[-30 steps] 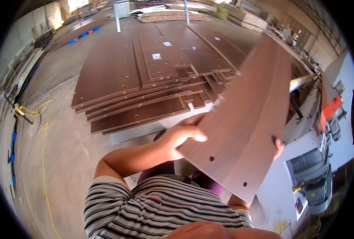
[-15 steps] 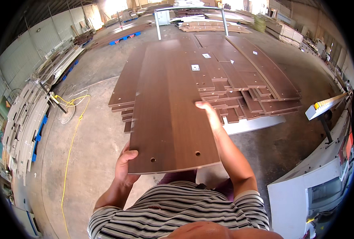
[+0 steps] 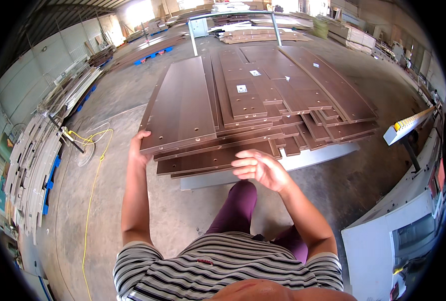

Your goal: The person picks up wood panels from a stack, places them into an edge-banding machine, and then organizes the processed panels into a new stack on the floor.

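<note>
Head view: brown panel now lies on stack; left hand grips its corner, right hand released.

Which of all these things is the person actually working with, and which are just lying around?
In hand:
- long brown panel, its near corner held by the left hand
- stack of brown panels that it lies on
- right hand, open, above the stack's near edge

Lying about:
- yellow cable on the floor
- grey boards at the left
- white machine at the right
</note>
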Demonstrator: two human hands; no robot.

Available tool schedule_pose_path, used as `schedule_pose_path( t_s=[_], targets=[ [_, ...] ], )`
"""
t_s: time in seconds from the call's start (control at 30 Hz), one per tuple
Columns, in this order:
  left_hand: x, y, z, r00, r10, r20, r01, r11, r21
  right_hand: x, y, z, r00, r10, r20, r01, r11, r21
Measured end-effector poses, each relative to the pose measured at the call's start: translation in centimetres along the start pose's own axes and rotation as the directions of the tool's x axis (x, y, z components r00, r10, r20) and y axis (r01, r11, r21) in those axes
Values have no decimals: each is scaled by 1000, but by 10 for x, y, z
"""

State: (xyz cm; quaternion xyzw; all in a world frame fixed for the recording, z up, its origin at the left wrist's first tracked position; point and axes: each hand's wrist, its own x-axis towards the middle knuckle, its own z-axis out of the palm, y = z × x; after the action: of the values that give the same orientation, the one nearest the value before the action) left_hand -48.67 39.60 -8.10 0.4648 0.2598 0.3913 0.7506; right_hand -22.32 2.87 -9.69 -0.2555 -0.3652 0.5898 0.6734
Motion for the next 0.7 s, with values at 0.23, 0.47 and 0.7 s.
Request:
schedule_pose_path(
  t_s=[0.23, 0.47, 0.7],
  targets=[
    [4, -63, 65, 742, 382, 551, -478, -274, 835, -96, 45, -75, 933, 30, -359, -15, 999, 45],
    [1, -109, 82, 640, 460, 615, -257, -626, 736, -188, 68, -119, 795, -26, -606, -16, 998, -65],
    [1, -130, 93, 420, 616, 666, -363, -558, 746, -314, 75, -178, 221, -569, -792, -791, 370, -487]
  ],
)
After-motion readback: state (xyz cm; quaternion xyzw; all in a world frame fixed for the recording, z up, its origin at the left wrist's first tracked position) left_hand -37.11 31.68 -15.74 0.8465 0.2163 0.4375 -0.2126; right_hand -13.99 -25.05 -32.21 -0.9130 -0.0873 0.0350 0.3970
